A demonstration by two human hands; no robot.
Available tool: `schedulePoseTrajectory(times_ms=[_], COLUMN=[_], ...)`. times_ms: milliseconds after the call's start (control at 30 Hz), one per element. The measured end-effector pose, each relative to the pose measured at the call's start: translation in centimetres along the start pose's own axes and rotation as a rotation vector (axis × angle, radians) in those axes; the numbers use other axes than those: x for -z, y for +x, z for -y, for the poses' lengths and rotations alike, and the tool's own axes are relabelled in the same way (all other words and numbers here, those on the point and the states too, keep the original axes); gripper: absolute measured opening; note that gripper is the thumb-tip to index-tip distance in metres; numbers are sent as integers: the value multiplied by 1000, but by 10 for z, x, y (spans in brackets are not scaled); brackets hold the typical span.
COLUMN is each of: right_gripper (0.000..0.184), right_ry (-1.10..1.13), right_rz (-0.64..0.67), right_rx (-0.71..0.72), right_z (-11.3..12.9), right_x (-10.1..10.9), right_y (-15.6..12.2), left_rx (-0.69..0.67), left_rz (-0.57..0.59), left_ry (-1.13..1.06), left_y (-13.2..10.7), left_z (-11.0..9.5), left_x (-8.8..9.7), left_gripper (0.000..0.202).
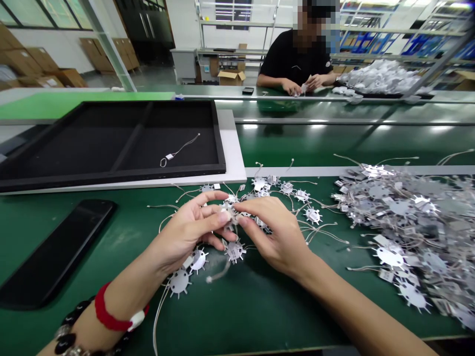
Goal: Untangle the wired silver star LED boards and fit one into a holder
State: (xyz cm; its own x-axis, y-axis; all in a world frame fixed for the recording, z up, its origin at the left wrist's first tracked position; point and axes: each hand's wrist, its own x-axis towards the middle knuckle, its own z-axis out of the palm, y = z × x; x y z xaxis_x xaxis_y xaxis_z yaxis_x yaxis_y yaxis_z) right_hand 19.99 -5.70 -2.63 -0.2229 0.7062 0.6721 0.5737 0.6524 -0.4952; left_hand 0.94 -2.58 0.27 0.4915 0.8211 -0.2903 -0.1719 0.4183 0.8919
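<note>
Head view: our left hand [193, 227] and right hand [276, 232] pinch one small spiked disc [230, 210] together; loose discs [404, 222] heaped at three o'clock on the bench [260, 306].

A factory assembly hall: long green workbench [260, 306], stacked cartons [33, 64], heaped metal parts [415, 232].

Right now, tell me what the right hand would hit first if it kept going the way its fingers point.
The right hand points left, fingertips already at the small part pinched between both hands. Going straight on, it would meet the left hand fingertips first; depth looks about level.
</note>
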Motion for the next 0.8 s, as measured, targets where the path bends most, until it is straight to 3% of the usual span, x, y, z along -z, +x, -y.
schedulePoseTrajectory(times_ms=[100,267,433,800], right_gripper=[17,19,34,14], right_ry=[16,61,21,-40], right_rz=[-8,6,-19,-76], right_rx=[-38,-15,56,56], right_z=[2,3,0,3], right_x=[2,3,-2,4], right_y=[1,1,0,4], left_rx=[-21,-80,-97,-77], left_rz=[14,15,-7,77], left_ry=[12,-56,-55,-20], left_y=[0,1,2,0], left_z=[0,2,1,2], left_x=[-2,-2,-1,0], left_gripper=[54,32,35,30])
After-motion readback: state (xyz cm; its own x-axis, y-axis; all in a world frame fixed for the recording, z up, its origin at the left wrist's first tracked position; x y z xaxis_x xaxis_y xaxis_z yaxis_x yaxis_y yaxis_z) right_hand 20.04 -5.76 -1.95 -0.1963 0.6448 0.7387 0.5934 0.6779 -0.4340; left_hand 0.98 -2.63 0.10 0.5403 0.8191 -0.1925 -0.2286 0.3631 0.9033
